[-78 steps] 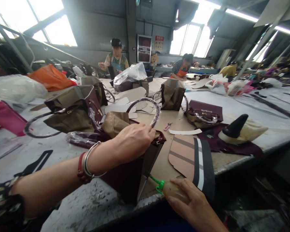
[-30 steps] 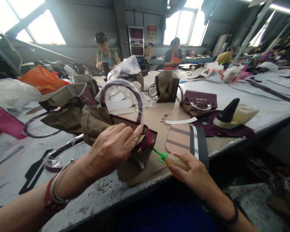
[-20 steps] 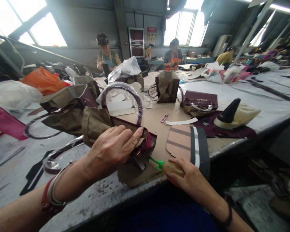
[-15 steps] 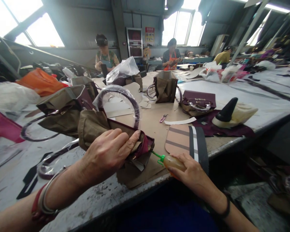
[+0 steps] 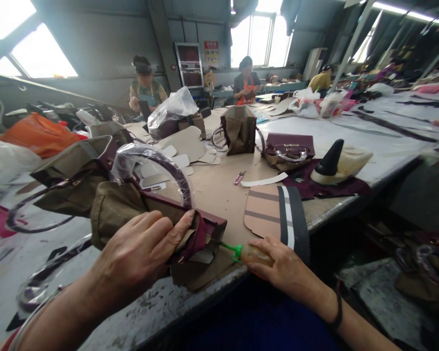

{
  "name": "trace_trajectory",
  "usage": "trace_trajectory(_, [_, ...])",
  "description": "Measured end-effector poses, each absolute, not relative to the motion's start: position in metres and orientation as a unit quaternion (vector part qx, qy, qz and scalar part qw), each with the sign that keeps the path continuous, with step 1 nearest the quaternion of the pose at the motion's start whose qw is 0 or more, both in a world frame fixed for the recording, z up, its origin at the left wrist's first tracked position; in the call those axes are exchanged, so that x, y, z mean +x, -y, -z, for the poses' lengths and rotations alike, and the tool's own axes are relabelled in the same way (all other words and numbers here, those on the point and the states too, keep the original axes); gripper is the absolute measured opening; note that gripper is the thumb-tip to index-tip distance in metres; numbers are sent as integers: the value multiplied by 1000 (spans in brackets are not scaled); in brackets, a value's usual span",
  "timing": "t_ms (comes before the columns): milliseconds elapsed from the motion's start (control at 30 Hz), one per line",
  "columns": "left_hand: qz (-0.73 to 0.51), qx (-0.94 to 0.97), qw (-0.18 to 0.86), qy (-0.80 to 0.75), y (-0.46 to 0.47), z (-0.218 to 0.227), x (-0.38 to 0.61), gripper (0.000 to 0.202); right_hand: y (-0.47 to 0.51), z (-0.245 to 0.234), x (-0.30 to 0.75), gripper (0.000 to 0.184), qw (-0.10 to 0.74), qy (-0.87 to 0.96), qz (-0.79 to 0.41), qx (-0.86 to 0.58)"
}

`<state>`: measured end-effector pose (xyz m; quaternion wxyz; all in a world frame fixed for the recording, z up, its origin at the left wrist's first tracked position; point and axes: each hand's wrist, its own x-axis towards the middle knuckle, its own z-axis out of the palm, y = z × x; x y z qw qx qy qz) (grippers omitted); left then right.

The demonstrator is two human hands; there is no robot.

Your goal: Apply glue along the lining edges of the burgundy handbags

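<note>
My left hand (image 5: 139, 253) presses down on a maroon handbag (image 5: 205, 229) lying on its side at the table's near edge, fingers curled over its open rim and brown paper stuffing (image 5: 113, 207). The bag's plastic-wrapped handle (image 5: 157, 161) arches up behind my fingers. My right hand (image 5: 281, 268) grips a small amber glue bottle (image 5: 250, 253) with a green nozzle (image 5: 229, 247), whose tip points into the bag's rim.
A striped cardboard pattern (image 5: 274, 214) lies right of the bag. Other stuffed handbags (image 5: 239, 129) stand across the table (image 5: 219, 190), with small scissors (image 5: 238, 178) and a black cone form (image 5: 331, 158). Two people work at the far end.
The bag was tipped from upright onto its side. My right hand brought the glue nozzle up to the bag's rim. The view has shifted right.
</note>
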<state>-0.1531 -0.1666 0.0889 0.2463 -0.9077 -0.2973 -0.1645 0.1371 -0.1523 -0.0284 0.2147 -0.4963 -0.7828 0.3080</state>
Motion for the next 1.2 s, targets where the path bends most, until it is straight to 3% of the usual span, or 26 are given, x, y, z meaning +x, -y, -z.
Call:
trace_trajectory(200, [154,-913,238,294,169,-94,-152,43,149,32,138,31,255,782,-273,-499])
trace_trajectory(367, [171,-910,228,301,171,-91,-155,47,156,31,135,33,208,798,-297,-481])
trace_trajectory(533, [144,-912,203,325,176,-94,-156,60,155,28,131,34,227,789,-277,-498])
trace_trajectory(800, [135,-910,203,335,194,-88,-165,66,161,25,126,35,191,785,-316,-497])
trace_trajectory(1200, [155,-913,199,319,219,-63,-194,57,174,25,120,34,185,761,-370,-499])
